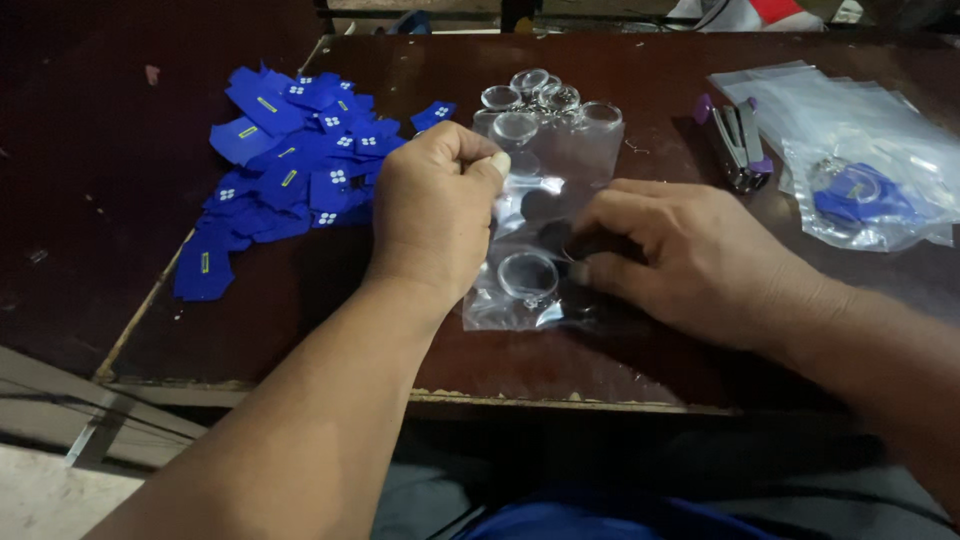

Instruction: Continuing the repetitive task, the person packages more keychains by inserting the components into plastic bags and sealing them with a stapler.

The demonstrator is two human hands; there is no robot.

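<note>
— Two hands on one clear bag (545, 190)? Where is it?

— It lies flat in the middle of the dark desk (300, 290). My left hand (432, 205) pinches its left edge, thumb and fingers shut tight on the plastic. My right hand (690, 262) lies on the bag's right side, fingers pressing it down. I cannot tell if that grip holds anything.

— What is inside?

— A round clear disc (527, 275) near the bottom. More clear discs (540, 95) sit at the bag's top end.

— What else is there?

— A pile of blue tags (290, 160) lies to the left. A purple stapler (738, 140) and more plastic bags (850, 150) lie to the right.
</note>
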